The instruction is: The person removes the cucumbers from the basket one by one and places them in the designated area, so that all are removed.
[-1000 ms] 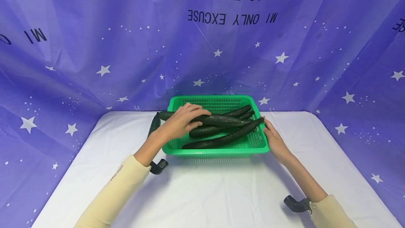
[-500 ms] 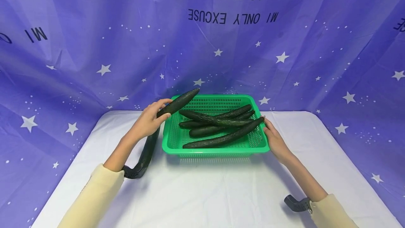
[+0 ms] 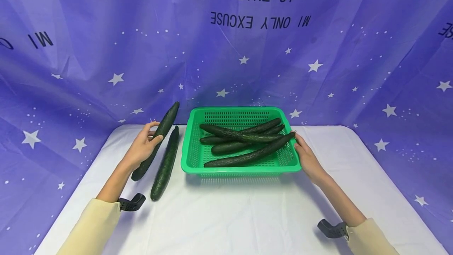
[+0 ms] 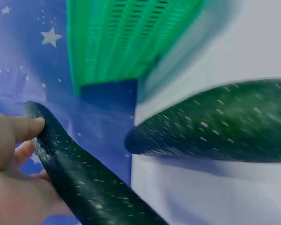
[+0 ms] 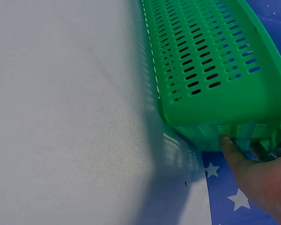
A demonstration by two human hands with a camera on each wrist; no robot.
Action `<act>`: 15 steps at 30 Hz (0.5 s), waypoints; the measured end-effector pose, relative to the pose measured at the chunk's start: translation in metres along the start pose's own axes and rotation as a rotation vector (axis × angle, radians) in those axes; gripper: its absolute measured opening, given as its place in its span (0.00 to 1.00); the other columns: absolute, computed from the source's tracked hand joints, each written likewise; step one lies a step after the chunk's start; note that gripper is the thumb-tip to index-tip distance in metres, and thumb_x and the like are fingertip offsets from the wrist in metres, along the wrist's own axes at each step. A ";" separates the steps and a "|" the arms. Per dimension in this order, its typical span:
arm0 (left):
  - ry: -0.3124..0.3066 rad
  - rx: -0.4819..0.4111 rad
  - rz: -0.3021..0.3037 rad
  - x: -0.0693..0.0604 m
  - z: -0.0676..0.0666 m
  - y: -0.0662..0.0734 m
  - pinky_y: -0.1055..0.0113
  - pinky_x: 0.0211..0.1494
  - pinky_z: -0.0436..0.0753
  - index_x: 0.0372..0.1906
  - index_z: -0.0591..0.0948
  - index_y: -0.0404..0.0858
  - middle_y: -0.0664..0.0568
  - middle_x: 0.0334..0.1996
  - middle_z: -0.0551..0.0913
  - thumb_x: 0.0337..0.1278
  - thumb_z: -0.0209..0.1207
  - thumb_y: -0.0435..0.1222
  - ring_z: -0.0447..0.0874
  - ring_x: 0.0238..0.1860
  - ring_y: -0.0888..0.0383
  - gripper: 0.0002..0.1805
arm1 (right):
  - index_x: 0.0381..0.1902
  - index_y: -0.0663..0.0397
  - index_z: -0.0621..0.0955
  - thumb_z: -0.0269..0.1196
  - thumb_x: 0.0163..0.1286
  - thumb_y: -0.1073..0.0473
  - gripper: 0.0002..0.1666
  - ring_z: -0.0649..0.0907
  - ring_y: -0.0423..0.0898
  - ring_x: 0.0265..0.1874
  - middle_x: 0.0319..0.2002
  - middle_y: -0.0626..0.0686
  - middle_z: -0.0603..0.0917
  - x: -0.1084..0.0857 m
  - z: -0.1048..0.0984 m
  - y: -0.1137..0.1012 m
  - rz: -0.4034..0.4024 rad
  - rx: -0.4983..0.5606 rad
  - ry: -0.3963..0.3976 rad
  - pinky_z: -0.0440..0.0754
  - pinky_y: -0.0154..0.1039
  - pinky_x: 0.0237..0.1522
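Note:
My left hand holds a dark green cucumber at a slant, left of the basket; the thumb lies on its near side. Beside it, a second cucumber lies on the white cloth. In the left wrist view the held cucumber runs down from the fingers, with the second cucumber apart from it. My right hand grips the right end of the green plastic basket; the right wrist view shows a digit against its end wall. Several cucumbers lie crossed inside the basket.
A white cloth covers the table. Purple fabric with stars hangs close behind the basket and along both sides. A black bracket sits on the left wrist, another black bracket on the right.
My left hand has lifted a cucumber out of the basket and carried it left, past the cucumber on the cloth. My right hand and the basket have stayed in place.

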State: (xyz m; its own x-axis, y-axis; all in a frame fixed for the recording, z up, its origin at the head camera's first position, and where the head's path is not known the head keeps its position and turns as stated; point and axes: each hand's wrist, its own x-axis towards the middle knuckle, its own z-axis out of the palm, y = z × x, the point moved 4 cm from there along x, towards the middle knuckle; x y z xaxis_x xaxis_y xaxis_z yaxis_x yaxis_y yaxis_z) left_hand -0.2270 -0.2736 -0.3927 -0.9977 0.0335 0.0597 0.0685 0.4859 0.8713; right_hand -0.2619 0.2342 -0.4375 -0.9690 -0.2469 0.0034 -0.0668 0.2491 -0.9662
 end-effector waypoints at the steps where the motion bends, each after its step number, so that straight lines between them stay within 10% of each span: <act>1: 0.004 -0.009 -0.019 0.000 0.000 -0.004 0.40 0.57 0.71 0.77 0.53 0.33 0.24 0.64 0.65 0.78 0.48 0.33 0.68 0.62 0.32 0.31 | 0.82 0.46 0.46 0.36 0.84 0.56 0.32 0.59 0.55 0.69 0.79 0.55 0.47 0.000 0.000 0.000 -0.001 0.002 0.000 0.67 0.29 0.55; 15: -0.057 -0.121 -0.251 -0.005 0.008 -0.038 0.50 0.48 0.76 0.79 0.43 0.34 0.23 0.60 0.66 0.75 0.43 0.28 0.71 0.56 0.34 0.35 | 0.82 0.45 0.46 0.35 0.84 0.56 0.32 0.64 0.55 0.63 0.79 0.56 0.49 0.000 0.001 0.000 -0.004 0.015 -0.001 0.71 0.31 0.52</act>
State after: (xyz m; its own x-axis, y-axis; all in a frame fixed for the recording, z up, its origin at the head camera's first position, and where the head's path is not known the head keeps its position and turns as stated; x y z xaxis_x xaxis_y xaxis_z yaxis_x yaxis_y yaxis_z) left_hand -0.2248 -0.2855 -0.4303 -0.9815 -0.0244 -0.1897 -0.1847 0.3775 0.9074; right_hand -0.2618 0.2335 -0.4375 -0.9686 -0.2486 0.0070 -0.0670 0.2337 -0.9700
